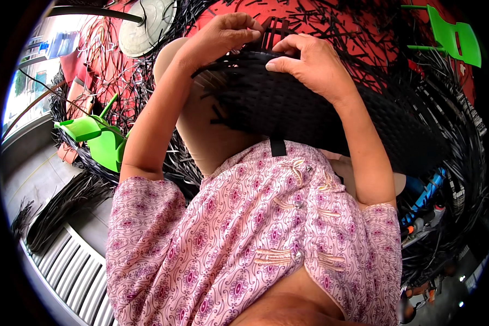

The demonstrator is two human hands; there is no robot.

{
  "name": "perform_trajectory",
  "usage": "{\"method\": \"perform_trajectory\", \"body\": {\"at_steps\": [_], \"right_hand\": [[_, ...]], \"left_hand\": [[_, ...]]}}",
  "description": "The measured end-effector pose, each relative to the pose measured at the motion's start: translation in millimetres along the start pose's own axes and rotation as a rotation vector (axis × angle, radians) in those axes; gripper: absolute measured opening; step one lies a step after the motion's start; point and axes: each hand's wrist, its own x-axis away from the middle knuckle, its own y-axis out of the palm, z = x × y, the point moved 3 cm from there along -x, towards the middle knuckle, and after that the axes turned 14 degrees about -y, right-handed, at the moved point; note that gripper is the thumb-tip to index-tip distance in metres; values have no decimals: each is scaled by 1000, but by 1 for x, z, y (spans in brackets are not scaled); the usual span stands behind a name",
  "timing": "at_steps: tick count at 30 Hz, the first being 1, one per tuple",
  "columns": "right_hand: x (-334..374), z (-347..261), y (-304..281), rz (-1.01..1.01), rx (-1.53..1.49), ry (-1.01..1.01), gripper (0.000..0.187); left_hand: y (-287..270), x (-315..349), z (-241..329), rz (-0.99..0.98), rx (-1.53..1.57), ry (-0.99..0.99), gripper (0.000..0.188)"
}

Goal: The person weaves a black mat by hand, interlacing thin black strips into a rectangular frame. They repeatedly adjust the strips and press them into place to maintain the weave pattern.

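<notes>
A dark woven panel of flat black strips (320,117) lies across my lap, sloping down to the right. Its loose strip ends stick out at the left and along the far edge. My left hand (225,37) is just beyond that far edge, fingers curled and closed in a pinch; what sits between the fingertips is too dark to make out. My right hand (318,64) bends over the far edge, with thumb and forefinger at the weave there. Between the two hands, several upright strips (275,33) stand up from the edge.
Black strip offcuts lie over a red sheet (223,8) ahead. Green plastic chairs stand at the left (106,144) and far right (456,41). A round pale disc (146,27) is at the upper left. Coiled black strips (464,146) and a blue tool (429,190) lie at the right.
</notes>
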Motion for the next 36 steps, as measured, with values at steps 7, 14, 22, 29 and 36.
{"method": "perform_trajectory", "body": {"at_steps": [7, 14, 22, 29, 36], "right_hand": [[7, -10, 6, 145, 202, -107, 36], [10, -12, 13, 237, 127, -51, 29], [21, -24, 26, 344, 384, -139, 31], [29, -28, 37, 449, 501, -211, 38], [40, -21, 13, 419, 375, -204, 48]], "left_hand": [[15, 20, -8, 196, 217, 193, 18], [38, 42, -18, 477, 354, 269, 14], [45, 48, -23, 548, 459, 242, 15], [45, 52, -25, 644, 333, 200, 17], [41, 48, -30, 588, 374, 186, 16]]}}
